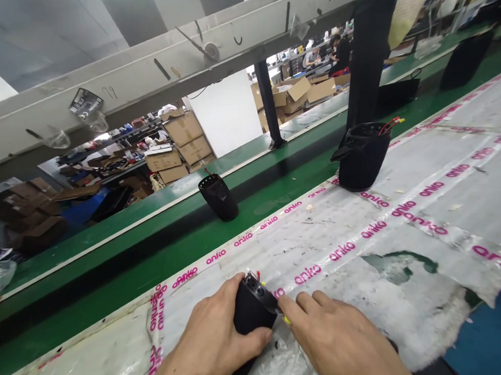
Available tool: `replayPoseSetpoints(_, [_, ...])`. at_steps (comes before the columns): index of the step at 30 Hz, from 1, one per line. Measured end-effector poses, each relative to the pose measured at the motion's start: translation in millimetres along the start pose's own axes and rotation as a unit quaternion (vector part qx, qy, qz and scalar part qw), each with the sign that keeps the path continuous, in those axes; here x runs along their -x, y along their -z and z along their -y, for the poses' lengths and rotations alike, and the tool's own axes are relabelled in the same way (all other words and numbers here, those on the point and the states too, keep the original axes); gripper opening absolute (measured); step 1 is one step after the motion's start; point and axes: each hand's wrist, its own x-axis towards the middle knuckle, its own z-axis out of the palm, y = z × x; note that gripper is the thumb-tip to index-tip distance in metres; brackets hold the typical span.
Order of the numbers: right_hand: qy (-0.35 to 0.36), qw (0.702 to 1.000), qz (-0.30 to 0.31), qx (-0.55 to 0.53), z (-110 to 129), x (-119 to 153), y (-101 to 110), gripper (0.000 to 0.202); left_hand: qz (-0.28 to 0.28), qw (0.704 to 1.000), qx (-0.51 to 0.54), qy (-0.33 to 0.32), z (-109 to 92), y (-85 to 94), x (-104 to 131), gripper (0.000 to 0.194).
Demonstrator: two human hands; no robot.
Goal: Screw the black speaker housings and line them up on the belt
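Note:
My left hand [212, 338] is wrapped round a black, fabric-covered cylinder [248, 310], tilted on the covered bench. Its upper end shows a dark rim with holes, and small red and yellow wire ends poke out there. At the right side of that rim is my right hand [338, 334], its fingers pinched together. A dark, thin piece and a bit of yellow show at its fingertips, but what it grips is mostly hidden. A similar black cylinder [219, 198] stands on the green conveyor belt [259, 192].
Grey sheeting with pink-printed tape [307, 246] covers the bench, torn at the right. A larger black housing [363, 158] with red and yellow wires stands near a co-worker's dark sleeve [364, 57]. A metal beam [146, 71] crosses above. Cardboard boxes [186, 137] are stacked beyond.

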Motion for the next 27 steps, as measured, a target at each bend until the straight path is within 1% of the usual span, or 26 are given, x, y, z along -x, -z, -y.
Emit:
replayPoseSetpoints(2, [0.006,1.0,-0.01,0.021,0.0,-1.0,3.7,0.057,-0.001,1.0,-0.006,-0.003,-0.2,-0.5,-0.1,0.081])
replayPoseSetpoints(6, [0.02,0.997,-0.054,0.054,1.8,-4.9,7.8,0.06,-0.001,1.0,-0.009,-0.006,-0.7,-1.1,-0.8,0.082])
replayPoseSetpoints(8, [0.017,0.996,-0.062,0.065,2.4,-6.1,8.0,0.061,0.001,1.0,-0.005,-0.006,-1.8,-0.8,-1.1,0.08])
replayPoseSetpoints(13, [0.015,0.997,-0.051,0.056,2.2,-6.6,7.3,0.059,0.013,1.0,-0.014,-0.004,-4.3,0.1,-2.0,0.08])
replayPoseSetpoints(18, [0.016,0.998,-0.027,0.057,1.5,-8.6,5.0,0.055,0.016,1.0,-0.009,-0.015,-1.1,2.5,-3.0,0.077])
replayPoseSetpoints(23, [0.034,0.999,-0.03,0.022,-4.0,-5.0,0.0,0.052,0.027,0.999,-0.004,-0.043,1.3,7.1,-6.2,0.077])
replayPoseSetpoints(27, [0.035,0.999,0.008,0.013,-6.8,-3.5,2.5,0.056,0.043,0.998,-0.009,-0.046,1.6,11.1,-11.0,0.081])
